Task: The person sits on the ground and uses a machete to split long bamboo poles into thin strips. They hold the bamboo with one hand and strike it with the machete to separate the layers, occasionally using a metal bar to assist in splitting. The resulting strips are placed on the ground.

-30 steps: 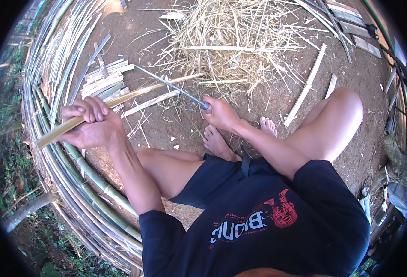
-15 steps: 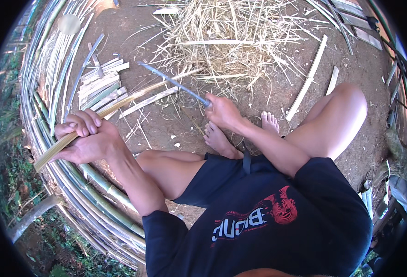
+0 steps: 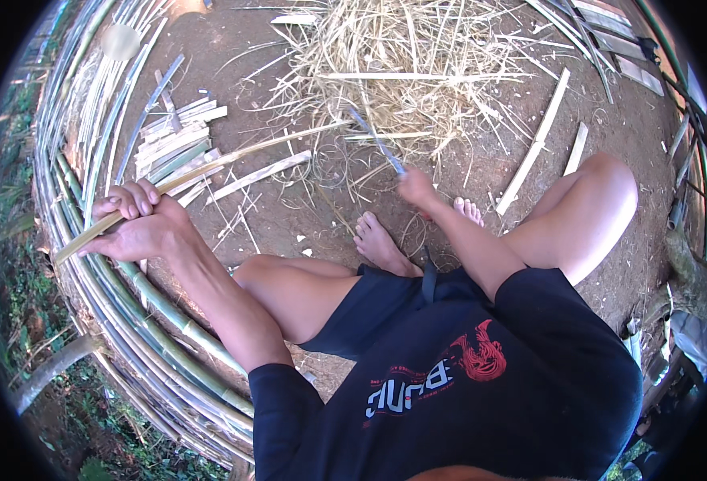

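Note:
My left hand (image 3: 138,220) is closed round a long, thin bamboo strip (image 3: 249,150). The strip slants up and away to the right, its far end reaching the edge of the shavings pile. In my right hand (image 3: 418,189) is the handle of a long, narrow knife (image 3: 377,140). Its blade points up and to the left, with the tip near the strip's far end; whether the two touch I cannot tell. My fingers hide most of the knife's handle.
A heap of pale bamboo shavings (image 3: 401,48) lies ahead. Split bamboo pieces (image 3: 179,144) are stacked at the left, near long poles (image 3: 169,313) that curve along the edge. A flat slat (image 3: 534,144) lies on the dirt at the right. My bare foot (image 3: 381,240) rests between.
My right hand has moved right and slightly down with the knife, and the blade has turned steeper. My left hand has shifted a little to the left with the strip.

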Motion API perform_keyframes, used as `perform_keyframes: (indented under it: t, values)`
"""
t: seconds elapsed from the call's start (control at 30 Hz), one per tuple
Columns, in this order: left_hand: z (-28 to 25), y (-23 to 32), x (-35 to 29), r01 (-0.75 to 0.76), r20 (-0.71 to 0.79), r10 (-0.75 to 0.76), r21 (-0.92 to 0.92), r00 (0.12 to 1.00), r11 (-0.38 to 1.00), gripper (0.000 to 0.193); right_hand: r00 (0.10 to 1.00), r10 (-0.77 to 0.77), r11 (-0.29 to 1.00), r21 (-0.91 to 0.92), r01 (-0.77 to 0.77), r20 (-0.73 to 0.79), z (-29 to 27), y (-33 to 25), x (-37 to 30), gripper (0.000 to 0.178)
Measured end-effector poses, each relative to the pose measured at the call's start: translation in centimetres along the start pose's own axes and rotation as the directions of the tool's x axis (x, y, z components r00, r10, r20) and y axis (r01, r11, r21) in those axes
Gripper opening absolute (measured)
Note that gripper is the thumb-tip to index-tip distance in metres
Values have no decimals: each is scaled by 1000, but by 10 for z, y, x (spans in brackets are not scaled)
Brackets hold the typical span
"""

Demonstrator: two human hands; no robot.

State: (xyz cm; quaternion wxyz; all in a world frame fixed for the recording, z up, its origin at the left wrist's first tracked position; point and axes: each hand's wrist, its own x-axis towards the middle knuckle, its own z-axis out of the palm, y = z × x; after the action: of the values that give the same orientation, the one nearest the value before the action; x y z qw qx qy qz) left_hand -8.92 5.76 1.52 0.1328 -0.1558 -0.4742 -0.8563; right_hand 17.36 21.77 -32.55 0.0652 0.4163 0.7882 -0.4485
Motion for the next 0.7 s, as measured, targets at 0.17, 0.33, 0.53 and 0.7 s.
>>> perform_keyframes:
  t: [0.17, 0.33, 0.53, 0.7]
  values:
    - [-8, -12, 20, 152, -299, -144, 2, 943, 988, 70, 976, 193, 974, 96, -203, 101, 2, 14, 8, 22]
    - [-51, 14, 35, 72, -306, -33, 118, 951, 990, 67, 995, 42, 998, 46, -46, 88, 24, -3, -18, 29]
    - [-65, 43, 53, 72, 176, -5, -372, 984, 926, 69, 999, 23, 997, -68, -22, 22, -2, 49, 1, 33]
    - [-110, 49, 76, 59, 159, -1, -363, 987, 930, 70, 999, 28, 999, -35, -29, -34, 2, 36, -3, 38]
